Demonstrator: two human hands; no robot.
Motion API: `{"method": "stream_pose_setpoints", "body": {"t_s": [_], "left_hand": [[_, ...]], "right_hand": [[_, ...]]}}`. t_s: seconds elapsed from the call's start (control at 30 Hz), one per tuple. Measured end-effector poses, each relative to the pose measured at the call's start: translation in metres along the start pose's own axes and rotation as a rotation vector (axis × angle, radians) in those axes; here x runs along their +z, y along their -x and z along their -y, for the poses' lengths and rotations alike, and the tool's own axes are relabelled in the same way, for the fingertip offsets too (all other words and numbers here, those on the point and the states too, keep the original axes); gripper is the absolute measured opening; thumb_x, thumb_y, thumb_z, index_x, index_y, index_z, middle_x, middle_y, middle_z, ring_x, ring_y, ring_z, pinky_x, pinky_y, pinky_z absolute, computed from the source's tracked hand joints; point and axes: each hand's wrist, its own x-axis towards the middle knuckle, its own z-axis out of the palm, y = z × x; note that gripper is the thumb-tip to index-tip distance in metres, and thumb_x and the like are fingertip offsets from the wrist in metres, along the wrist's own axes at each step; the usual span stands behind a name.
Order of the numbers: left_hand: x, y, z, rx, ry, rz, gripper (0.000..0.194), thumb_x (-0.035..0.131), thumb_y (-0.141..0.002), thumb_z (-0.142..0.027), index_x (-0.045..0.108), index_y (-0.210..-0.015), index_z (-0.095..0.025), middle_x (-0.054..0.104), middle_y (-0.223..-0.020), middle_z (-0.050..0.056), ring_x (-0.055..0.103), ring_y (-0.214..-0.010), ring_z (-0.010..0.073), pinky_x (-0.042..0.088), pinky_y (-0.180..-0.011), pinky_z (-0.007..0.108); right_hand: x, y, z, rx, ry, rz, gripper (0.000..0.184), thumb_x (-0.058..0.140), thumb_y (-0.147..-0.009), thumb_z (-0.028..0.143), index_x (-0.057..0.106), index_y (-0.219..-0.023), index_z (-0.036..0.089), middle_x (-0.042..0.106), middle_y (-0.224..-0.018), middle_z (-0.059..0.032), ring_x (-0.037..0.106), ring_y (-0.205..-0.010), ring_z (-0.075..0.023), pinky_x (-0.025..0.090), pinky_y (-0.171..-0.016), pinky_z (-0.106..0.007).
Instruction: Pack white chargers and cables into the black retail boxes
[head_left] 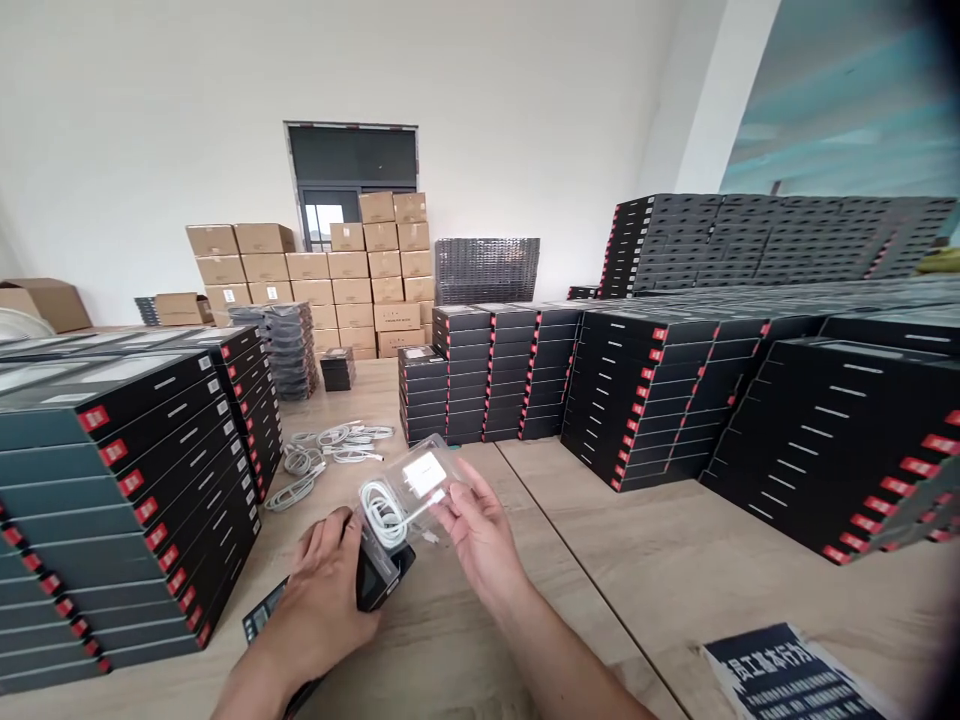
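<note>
My left hand point(319, 585) is wrapped over an open black box point(391, 588) on the table, its fingers closed round the side. A clear plastic tray point(433, 447) sticks up at a tilt from the far end of this box. In the tray lie a coiled white cable point(384, 514) and a white block point(424, 474) that looks like a charger. My right hand point(484, 540) grips the right edge of the tray, thumb in front beside the cable's white plug. How far the tray sits inside the box is hidden by my left hand.
Several loose white cables point(304, 462) lie beyond my left hand. Stacked black boxes stand at the left point(172, 480) and right point(637, 400). A printed sheet point(787, 675) lies at the front right. Brown cartons point(349, 290) are piled by the back wall.
</note>
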Motion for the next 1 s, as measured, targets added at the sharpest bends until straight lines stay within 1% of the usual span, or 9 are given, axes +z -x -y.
{"method": "stream_pose_setpoints", "body": {"t_s": [0.1, 0.27, 0.4, 0.5, 0.57, 0.67, 0.8, 0.9, 1.0], "left_hand": [[0.002, -0.002, -0.004, 0.049, -0.025, -0.136, 0.087, 0.058, -0.065, -0.025, 0.027, -0.146, -0.018, 0.042, -0.138, 0.013, 0.038, -0.128, 0.0314, 0.022, -0.112, 0.049], [0.001, -0.006, -0.003, 0.101, -0.070, -0.245, 0.091, 0.059, -0.065, -0.019, 0.023, -0.148, -0.017, 0.043, -0.135, 0.013, 0.038, -0.127, 0.0322, 0.016, -0.114, 0.052], [-0.001, -0.005, -0.003, 0.117, 0.046, -0.199, 0.094, 0.061, -0.067, -0.018, 0.017, -0.150, -0.023, 0.040, -0.137, 0.011, 0.036, -0.129, 0.0315, 0.018, -0.114, 0.054], [-0.005, -0.004, -0.004, 0.117, 0.224, -0.135, 0.097, 0.062, -0.069, -0.017, 0.011, -0.151, -0.027, 0.035, -0.141, 0.010, 0.034, -0.132, 0.0285, 0.027, -0.112, 0.047], [-0.008, -0.003, -0.006, 0.126, 0.330, -0.107, 0.098, 0.061, -0.069, -0.014, 0.009, -0.151, -0.029, 0.033, -0.142, 0.008, 0.032, -0.135, 0.0260, 0.029, -0.113, 0.044], [-0.015, -0.001, -0.011, 0.146, 0.412, -0.071, 0.099, 0.061, -0.069, -0.011, 0.010, -0.151, -0.031, 0.031, -0.143, 0.007, 0.030, -0.137, 0.0252, 0.027, -0.114, 0.043], [-0.018, 0.002, -0.022, 0.191, 0.492, -0.025, 0.101, 0.061, -0.065, -0.006, 0.013, -0.150, -0.033, 0.032, -0.143, 0.007, 0.031, -0.137, 0.0256, 0.028, -0.114, 0.041], [-0.010, 0.003, -0.033, 0.140, 0.600, -0.086, 0.107, 0.066, -0.065, -0.008, 0.006, -0.150, -0.032, 0.028, -0.147, 0.009, 0.031, -0.139, 0.0264, 0.029, -0.114, 0.044], [0.004, 0.003, -0.041, 0.069, 0.691, -0.252, 0.118, 0.077, -0.062, -0.018, 0.000, -0.151, -0.028, 0.026, -0.151, 0.013, 0.032, -0.140, 0.0309, 0.032, -0.113, 0.047]], "right_hand": [[-0.003, -0.002, -0.001, -0.087, 0.053, -0.081, 0.049, 0.083, -0.070, 0.029, 0.064, -0.115, 0.028, 0.068, -0.080, 0.0046, 0.065, -0.080, -0.0126, 0.055, -0.087, -0.035], [-0.010, -0.004, -0.002, -0.050, 0.134, -0.074, 0.050, 0.084, -0.066, 0.029, 0.065, -0.113, 0.027, 0.066, -0.078, 0.0041, 0.064, -0.073, -0.0136, 0.057, -0.077, -0.035], [-0.004, -0.001, 0.008, 0.041, 0.168, 0.068, 0.047, 0.081, -0.071, 0.032, 0.064, -0.114, 0.025, 0.068, -0.078, 0.0015, 0.064, -0.070, -0.0158, 0.057, -0.067, -0.033], [0.002, 0.000, 0.018, 0.194, 0.080, 0.213, 0.044, 0.071, -0.080, 0.043, 0.063, -0.117, 0.022, 0.071, -0.085, -0.0043, 0.066, -0.075, -0.0188, 0.055, -0.073, -0.037], [0.002, 0.000, 0.022, 0.217, 0.036, 0.214, 0.041, 0.067, -0.082, 0.046, 0.063, -0.116, 0.022, 0.072, -0.084, -0.0036, 0.066, -0.073, -0.0167, 0.054, -0.074, -0.034], [-0.004, 0.002, 0.022, 0.235, 0.172, 0.234, 0.035, 0.076, -0.077, 0.038, 0.066, -0.107, 0.023, 0.070, -0.079, -0.0003, 0.064, -0.067, -0.0129, 0.052, -0.064, -0.025], [-0.010, 0.006, 0.018, 0.378, 0.396, 0.431, 0.040, 0.087, -0.062, 0.028, 0.068, -0.097, 0.021, 0.070, -0.084, -0.0026, 0.066, -0.069, -0.0173, 0.053, -0.055, -0.026], [-0.002, 0.007, 0.023, 0.280, 0.396, 0.400, 0.042, 0.081, -0.067, 0.034, 0.068, -0.106, 0.022, 0.072, -0.089, -0.0042, 0.066, -0.066, -0.0181, 0.054, -0.051, -0.028], [0.014, 0.008, 0.036, 0.052, 0.468, 0.309, 0.037, 0.070, -0.078, 0.043, 0.069, -0.111, 0.026, 0.073, -0.095, -0.0044, 0.065, -0.065, -0.0176, 0.053, -0.052, -0.028]]}}
